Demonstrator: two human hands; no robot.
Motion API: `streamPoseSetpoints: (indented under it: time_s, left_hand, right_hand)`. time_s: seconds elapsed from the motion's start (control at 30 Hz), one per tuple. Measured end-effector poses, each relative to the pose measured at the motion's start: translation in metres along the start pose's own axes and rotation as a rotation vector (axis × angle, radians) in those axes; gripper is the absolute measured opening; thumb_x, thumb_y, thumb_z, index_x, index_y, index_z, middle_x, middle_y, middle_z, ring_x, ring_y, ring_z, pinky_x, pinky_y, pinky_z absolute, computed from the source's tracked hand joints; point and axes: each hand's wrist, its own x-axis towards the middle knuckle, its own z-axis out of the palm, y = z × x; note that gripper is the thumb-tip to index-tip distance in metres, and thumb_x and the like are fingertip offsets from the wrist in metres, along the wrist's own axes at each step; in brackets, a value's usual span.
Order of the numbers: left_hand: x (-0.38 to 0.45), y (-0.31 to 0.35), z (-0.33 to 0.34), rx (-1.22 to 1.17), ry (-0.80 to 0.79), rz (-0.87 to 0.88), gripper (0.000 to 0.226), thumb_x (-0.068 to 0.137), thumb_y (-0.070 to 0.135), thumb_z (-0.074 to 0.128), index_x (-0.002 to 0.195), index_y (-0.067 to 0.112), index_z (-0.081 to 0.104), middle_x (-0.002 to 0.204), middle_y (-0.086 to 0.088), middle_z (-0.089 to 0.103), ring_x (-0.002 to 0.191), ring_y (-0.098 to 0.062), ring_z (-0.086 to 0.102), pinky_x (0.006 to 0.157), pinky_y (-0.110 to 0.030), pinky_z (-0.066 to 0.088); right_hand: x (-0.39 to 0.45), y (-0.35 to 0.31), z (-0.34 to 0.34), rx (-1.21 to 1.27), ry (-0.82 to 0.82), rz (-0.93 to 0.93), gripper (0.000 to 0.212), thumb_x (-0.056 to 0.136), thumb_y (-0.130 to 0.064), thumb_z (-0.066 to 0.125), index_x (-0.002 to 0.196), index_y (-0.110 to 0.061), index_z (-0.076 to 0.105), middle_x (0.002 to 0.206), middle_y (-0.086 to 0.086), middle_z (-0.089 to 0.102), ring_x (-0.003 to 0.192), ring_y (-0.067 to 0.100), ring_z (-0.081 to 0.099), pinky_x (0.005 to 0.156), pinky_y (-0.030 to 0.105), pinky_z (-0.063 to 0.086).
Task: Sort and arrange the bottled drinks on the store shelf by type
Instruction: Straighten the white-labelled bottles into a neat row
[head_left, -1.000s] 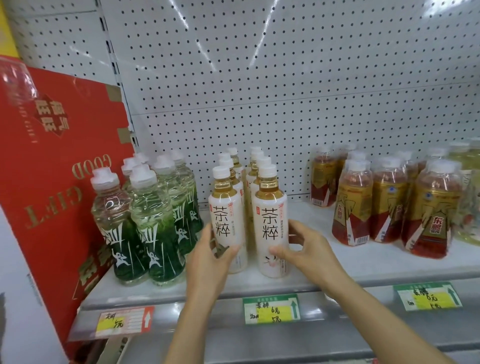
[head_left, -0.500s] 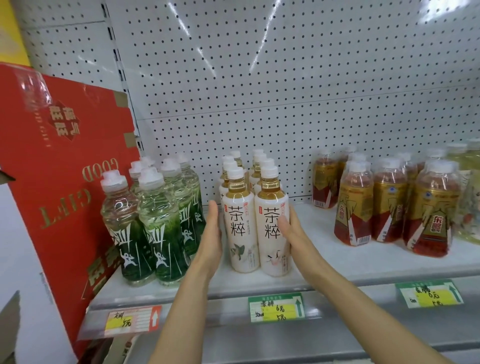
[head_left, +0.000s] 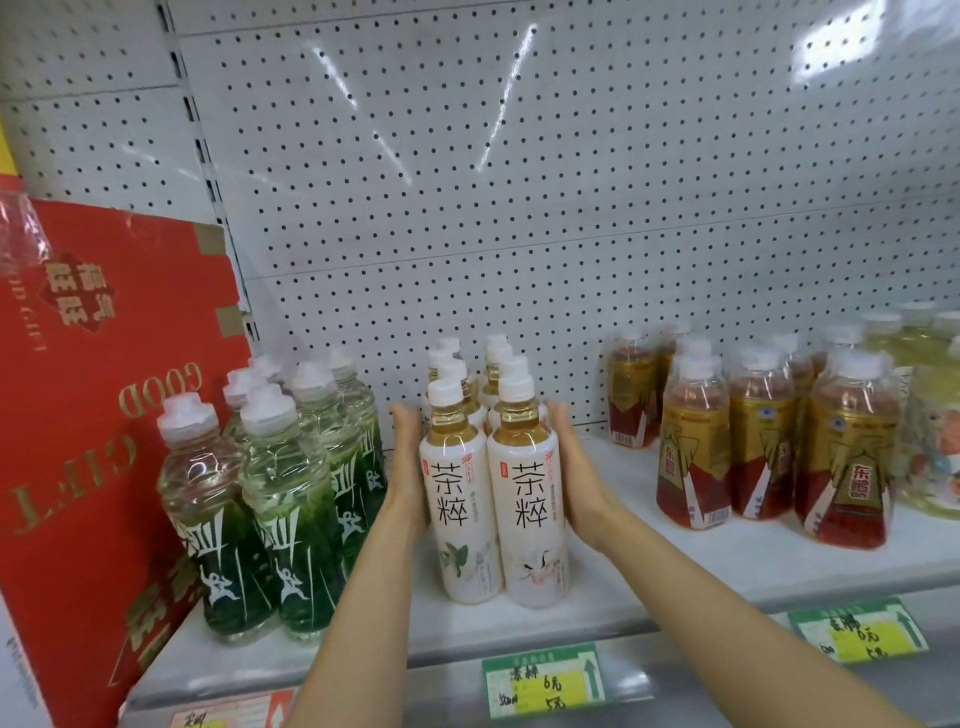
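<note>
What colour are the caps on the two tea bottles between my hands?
White, on both front tea bottles; the head view shows them clearly.

white tea bottles (head_left: 493, 499), upright, two rows

We note a red carton (head_left: 93, 441) at the far left, leaning against the shelf end, printed in gold with "GOOD GIFT" upside down and bearing a dark red diamond label with gold characters. Clear plastic film (head_left: 18, 234) overlaps its upper left corner. A white pegboard (head_left: 571, 208) forms the back wall, with light streaks reflected on it. Three price tags sit on the near rail: a red one (head_left: 228, 717) at left, a green one (head_left: 543, 680) at centre, a green one (head_left: 857, 631) at right, each with handwritten figures on yellow.
</note>
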Motion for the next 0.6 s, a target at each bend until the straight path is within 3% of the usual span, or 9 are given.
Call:
streamPoseSetpoints:
  time_s: [0.1,0.17,0.2,0.27,0.37,0.43,0.47,0.53,0.6]
  left_hand:
    - [0.015,-0.012,-0.004,-0.052,-0.104,-0.105,0.086,0.093,0.076,0.015,0.137,0.018,0.06,0.131,-0.015,0.067,0.118,-0.032,0.066,0.091,-0.047,0.049]
    - [0.022,-0.014,-0.008,-0.037,-0.077,-0.067,0.087,0.092,0.078,0.016,0.139,0.018,0.058,0.13,-0.014,0.067,0.12,-0.033,0.064,0.098,-0.05,0.048]
    - [0.025,-0.012,-0.009,-0.023,-0.061,-0.058,0.088,0.091,0.079,0.017,0.14,0.018,0.057,0.132,-0.014,0.066,0.123,-0.033,0.062,0.104,-0.053,0.045]
    - [0.035,-0.004,-0.008,-0.024,-0.047,-0.048,0.089,0.091,0.08,0.021,0.142,0.016,0.054,0.137,-0.016,0.062,0.126,-0.034,0.059,0.108,-0.054,0.042]
    - [0.071,0.0,-0.005,-0.068,-0.004,-0.112,0.09,0.093,0.075,0.022,0.15,0.008,0.04,0.143,-0.022,0.054,0.116,-0.033,0.062,0.091,-0.047,0.052]
    - [0.076,0.009,-0.003,-0.127,-0.081,-0.023,0.085,0.099,0.061,0.011,0.137,-0.001,0.055,0.118,-0.019,0.07,0.097,-0.023,0.07,0.079,-0.037,0.058]
    - [0.074,0.012,0.001,-0.167,-0.147,0.019,0.082,0.103,0.049,0.007,0.114,-0.003,0.069,0.091,-0.014,0.075,0.079,-0.013,0.073,0.07,-0.026,0.059]
    - [0.062,0.014,0.009,-0.112,-0.076,0.01,0.07,0.11,0.025,0.012,0.08,-0.005,0.067,0.043,-0.001,0.06,0.037,-0.002,0.058,0.041,-0.015,0.048]
    - [0.038,0.015,0.011,0.023,-0.066,0.037,0.054,0.111,0.016,0.019,0.114,-0.027,0.052,0.03,0.001,0.048,0.025,-0.004,0.047,0.031,-0.014,0.04]
  right_hand:
    - [0.005,0.006,0.003,0.034,-0.026,0.005,0.04,0.099,-0.062,0.016,0.112,-0.054,0.053,0.108,-0.024,0.07,0.099,-0.003,0.065,0.089,0.027,0.05]
    - [0.013,0.005,0.0,0.051,-0.01,-0.003,0.042,0.101,-0.056,0.013,0.115,-0.049,0.052,0.098,-0.03,0.068,0.095,-0.009,0.064,0.087,0.019,0.049]
    - [0.02,0.004,-0.003,0.058,-0.002,-0.004,0.041,0.102,-0.056,0.013,0.124,-0.048,0.046,0.101,-0.03,0.066,0.103,-0.009,0.061,0.094,0.019,0.047]
    - [0.036,-0.002,-0.01,0.041,0.024,0.036,0.07,0.094,-0.069,0.015,0.151,-0.031,0.03,0.14,-0.016,0.051,0.138,0.008,0.041,0.117,0.035,0.03]
    - [0.064,-0.014,-0.009,0.035,0.076,0.073,0.09,0.085,-0.08,0.016,0.158,-0.028,0.013,0.165,0.003,0.016,0.151,0.024,0.018,0.123,0.052,0.015]
    - [0.077,-0.015,-0.01,0.059,0.073,0.113,0.08,0.093,-0.072,0.016,0.155,-0.023,0.026,0.16,0.007,0.03,0.147,0.028,0.031,0.121,0.051,0.023]
    - [0.083,-0.012,-0.01,0.069,0.043,0.112,0.073,0.097,-0.068,0.017,0.148,-0.02,0.041,0.152,0.009,0.045,0.139,0.028,0.044,0.117,0.049,0.031]
    - [0.089,-0.007,-0.008,0.095,-0.013,0.085,0.059,0.101,-0.059,0.019,0.119,-0.023,0.062,0.119,0.006,0.071,0.111,0.022,0.065,0.102,0.041,0.048]
    - [0.091,-0.004,-0.008,0.103,-0.016,0.072,0.053,0.103,-0.055,0.019,0.105,-0.026,0.064,0.094,-0.003,0.076,0.093,0.014,0.068,0.087,0.033,0.052]
